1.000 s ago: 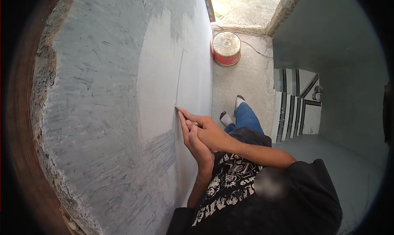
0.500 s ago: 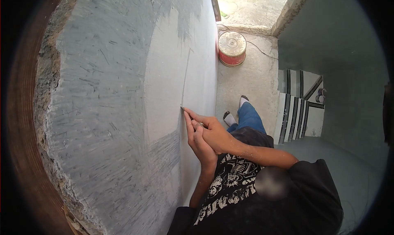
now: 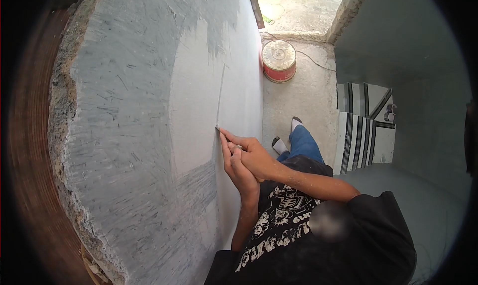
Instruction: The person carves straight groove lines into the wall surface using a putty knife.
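Note:
My right hand is closed around a thin hand tool, mostly hidden by the fingers. Its small dark tip meets the wall at a corner edge; whether it is a blade or a point I cannot make out. Against the right hand from the left and below presses my left hand, fingers together and reaching alongside the tool near its tip. From the tip a thin dark line runs up the wall. Around it is a smooth pale patch, with rougher grey, scratched plaster beyond.
A red drum-shaped container stands on the concrete floor close to the wall, with a cord behind it. Stairs with black stripes lie to the right. At far left runs a broken masonry edge.
Both hands and the tool tip have shifted slightly up along the line on the wall. The view has also moved a little. The grip looks the same.

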Demonstrator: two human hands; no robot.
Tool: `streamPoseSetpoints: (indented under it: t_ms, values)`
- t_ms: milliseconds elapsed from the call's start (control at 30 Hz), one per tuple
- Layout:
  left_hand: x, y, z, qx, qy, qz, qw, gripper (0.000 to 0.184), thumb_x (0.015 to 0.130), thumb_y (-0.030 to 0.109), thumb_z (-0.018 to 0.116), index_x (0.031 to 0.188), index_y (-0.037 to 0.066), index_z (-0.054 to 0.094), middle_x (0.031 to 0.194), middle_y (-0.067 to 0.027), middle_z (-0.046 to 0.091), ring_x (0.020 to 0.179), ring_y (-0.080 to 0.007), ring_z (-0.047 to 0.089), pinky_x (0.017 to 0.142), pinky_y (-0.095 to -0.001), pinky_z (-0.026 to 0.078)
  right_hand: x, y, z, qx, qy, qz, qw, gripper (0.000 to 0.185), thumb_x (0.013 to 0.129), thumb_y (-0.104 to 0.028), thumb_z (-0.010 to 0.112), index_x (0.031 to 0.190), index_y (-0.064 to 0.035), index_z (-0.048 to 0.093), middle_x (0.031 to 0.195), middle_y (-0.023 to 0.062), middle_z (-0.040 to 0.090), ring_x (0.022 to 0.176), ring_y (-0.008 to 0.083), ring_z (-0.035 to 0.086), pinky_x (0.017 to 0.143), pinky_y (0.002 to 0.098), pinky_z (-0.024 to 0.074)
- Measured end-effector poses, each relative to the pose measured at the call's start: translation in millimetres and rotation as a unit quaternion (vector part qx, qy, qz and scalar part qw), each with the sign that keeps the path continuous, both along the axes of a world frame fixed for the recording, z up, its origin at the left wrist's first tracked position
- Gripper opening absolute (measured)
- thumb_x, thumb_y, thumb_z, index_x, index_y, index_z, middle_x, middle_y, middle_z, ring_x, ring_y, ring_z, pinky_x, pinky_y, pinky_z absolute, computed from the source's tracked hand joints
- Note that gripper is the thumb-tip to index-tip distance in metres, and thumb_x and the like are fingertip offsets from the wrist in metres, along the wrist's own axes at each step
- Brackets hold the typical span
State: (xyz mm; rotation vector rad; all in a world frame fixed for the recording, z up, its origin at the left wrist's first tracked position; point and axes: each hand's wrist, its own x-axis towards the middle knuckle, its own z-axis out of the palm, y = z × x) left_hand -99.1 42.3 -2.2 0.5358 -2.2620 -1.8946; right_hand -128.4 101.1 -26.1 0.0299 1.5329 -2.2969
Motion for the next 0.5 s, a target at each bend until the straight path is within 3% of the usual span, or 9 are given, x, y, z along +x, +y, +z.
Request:
streamPoseSetpoints:
  t_ms: [500]
  values:
    - [-4.0,-2.9,-4.9,0.073,0.007,0.001,0.997,0.066,0.098,0.021,0.043,0.155,-0.010,0.035,0.155,-0.0280,0.043,0.141,-0.0359,0.046,0.117,-0.0402,0.036,0.4,1.2,5.8,0.020,-0.028,0.013,0.999,0.046,0.109,-0.018,0.048,0.154,-0.0061,0.048,0.118,0.0025,0.068,0.101,0.0053,0.055,0.090,0.0198,0.0459]
